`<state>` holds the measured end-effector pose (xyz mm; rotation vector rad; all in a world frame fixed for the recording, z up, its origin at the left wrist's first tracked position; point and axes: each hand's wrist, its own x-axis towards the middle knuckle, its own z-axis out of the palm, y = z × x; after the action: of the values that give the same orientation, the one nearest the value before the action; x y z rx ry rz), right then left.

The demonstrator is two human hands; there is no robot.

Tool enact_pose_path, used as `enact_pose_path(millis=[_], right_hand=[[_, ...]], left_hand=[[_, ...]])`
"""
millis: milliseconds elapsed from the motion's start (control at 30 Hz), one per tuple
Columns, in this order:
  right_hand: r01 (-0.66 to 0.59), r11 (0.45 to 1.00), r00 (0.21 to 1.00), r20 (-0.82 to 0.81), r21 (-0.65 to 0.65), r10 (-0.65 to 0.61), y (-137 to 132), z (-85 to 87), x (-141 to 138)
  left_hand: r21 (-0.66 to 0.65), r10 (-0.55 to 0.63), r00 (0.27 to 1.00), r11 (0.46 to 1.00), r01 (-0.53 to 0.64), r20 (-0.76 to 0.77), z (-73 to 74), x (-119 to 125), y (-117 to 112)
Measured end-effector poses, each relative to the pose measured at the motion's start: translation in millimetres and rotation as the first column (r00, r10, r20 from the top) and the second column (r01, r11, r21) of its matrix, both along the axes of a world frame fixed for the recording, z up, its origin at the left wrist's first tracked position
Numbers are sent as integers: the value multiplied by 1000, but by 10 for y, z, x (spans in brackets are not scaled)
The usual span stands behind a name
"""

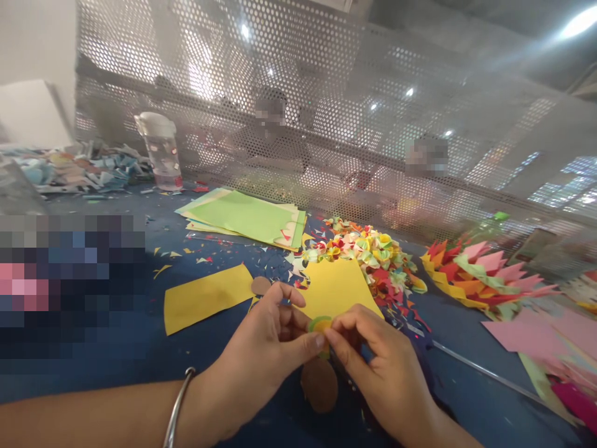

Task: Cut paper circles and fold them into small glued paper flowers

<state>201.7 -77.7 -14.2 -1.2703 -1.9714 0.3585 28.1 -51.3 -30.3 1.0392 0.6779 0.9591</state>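
Note:
Between the fingertips of both hands is a small green and yellow paper piece. My left hand pinches its left side with thumb and fingers; a metal bangle circles that wrist. The thumb and forefinger of my right hand close on its right edge. Just below the fingers lies a brown round piece, and a smaller brown disc shows behind my left hand. A yellow paper sheet lies beyond the hands, partly covered by them. Left of it rests a yellow paper strip.
Stacked green paper sheets lie farther back. Colourful small paper pieces and zigzag paper stacks stand to the right, near pink sheets and a thin rod. A bottle stands before a perforated screen, people behind it.

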Motion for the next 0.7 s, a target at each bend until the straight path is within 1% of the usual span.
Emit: enact_pose_path(millis=[133, 233, 433, 567, 633, 700], right_hand=[[-7, 999, 1000, 21, 51, 5, 2, -7, -7], [-9, 998, 1000, 16, 57, 8, 2, -9, -10], [-34, 999, 999, -31, 20, 35, -7, -2, -3], [-42, 999, 997, -67, -22, 40, -13, 8, 22], [-42, 999, 996, -80, -32, 39, -19, 19, 28], [-34, 998, 996, -86, -57, 29, -26, 33, 28]], left_hand=[[-108, -11, 1000, 994, 14, 24, 24, 10, -78], [-122, 5, 1000, 993, -3, 23, 31, 12, -84], [-57, 1, 1000, 998, -1, 6, 36, 3, -28], [-42, -14, 998, 999, 11, -63, 27, 2, -16], [15, -19, 993, 1000, 21, -115, 8, -2, -4], [112, -12, 988, 993, 30, -155, -13, -12, 12]])
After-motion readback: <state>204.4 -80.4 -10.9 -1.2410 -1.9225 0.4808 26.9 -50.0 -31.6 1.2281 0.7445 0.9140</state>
